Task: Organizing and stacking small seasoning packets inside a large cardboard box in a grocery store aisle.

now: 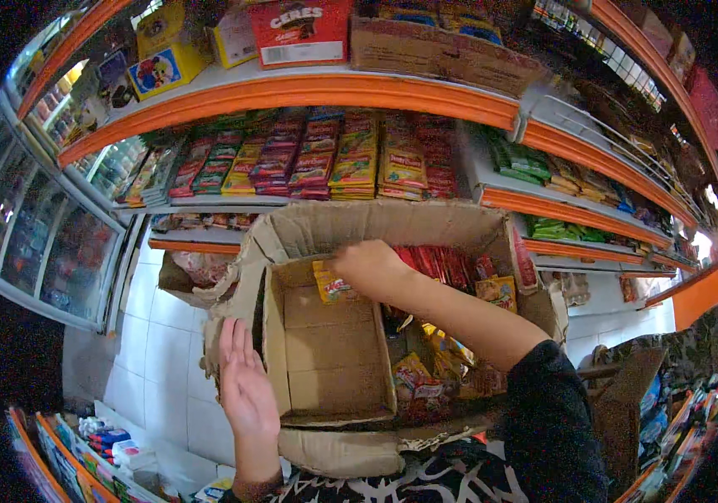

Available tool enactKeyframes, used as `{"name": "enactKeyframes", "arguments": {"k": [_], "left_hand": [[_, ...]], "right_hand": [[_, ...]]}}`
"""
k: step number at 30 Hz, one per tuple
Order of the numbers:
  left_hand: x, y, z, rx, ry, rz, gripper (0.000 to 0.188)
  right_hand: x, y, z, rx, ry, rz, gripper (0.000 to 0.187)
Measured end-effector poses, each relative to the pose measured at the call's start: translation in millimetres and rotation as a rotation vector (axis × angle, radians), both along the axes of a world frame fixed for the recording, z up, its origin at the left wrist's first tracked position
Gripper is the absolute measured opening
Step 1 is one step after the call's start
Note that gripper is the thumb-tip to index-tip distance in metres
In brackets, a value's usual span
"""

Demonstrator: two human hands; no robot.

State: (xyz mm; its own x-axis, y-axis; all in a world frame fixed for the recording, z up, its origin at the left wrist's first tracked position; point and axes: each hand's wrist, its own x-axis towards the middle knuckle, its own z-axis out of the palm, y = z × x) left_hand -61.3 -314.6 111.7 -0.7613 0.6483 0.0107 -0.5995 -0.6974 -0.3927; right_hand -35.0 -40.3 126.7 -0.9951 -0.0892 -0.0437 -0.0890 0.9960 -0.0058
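Standing open with fingers straight, the left hand [250,377] is beside the near part of the large carton's [384,220] left edge, holding nothing. Next to it, inside the carton's left half, lies a smaller cardboard box [325,365], its bottom bare. Loose yellow packets [413,373] fill the carton's near right part. Farther in, the right hand [372,268] has its fingers curled, seemingly pinched on a yellow sachet [334,289], though the fingertips are blurred; that sachet is at the box's far right corner. Red packets [436,264] lie along the carton's far edge. Beyond, an orange-edged shelf [292,90] runs above rows of colourful pouches [317,155]
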Motion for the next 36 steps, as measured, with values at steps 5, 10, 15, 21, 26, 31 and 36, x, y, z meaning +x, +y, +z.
{"name": "enactKeyframes", "arguments": {"k": [5,10,15,21,26,31,36], "left_hand": [[20,10,31,-1.192,0.666,0.179,0.055],[32,3,40,-1.168,0.611,0.178,0.055],[28,-3,30,-1.276,0.524,0.18,0.054],[21,-2,24,-1.315,0.564,0.16,0.056],[22,6,24,-1.307,0.601,0.12,0.055],[20,4,19,-1.277,0.592,0.178,0.052],[21,11,17,-1.187,0.628,0.155,0.045]], "right_hand": [[5,0,-7,0.021,0.105,0.009,0.026],[27,12,30,-0.159,0.269,-0.116,0.027],[77,34,60,-0.308,-0.018,-0.248,0.044],[137,-5,45,-0.221,-0.436,-0.389,0.058],[150,-40,-6,0.208,-0.558,-0.612,0.062],[159,11,14,-0.045,-0.537,-0.286,0.086],[167,53,-23,-0.289,-0.509,-0.621,0.075]]}}
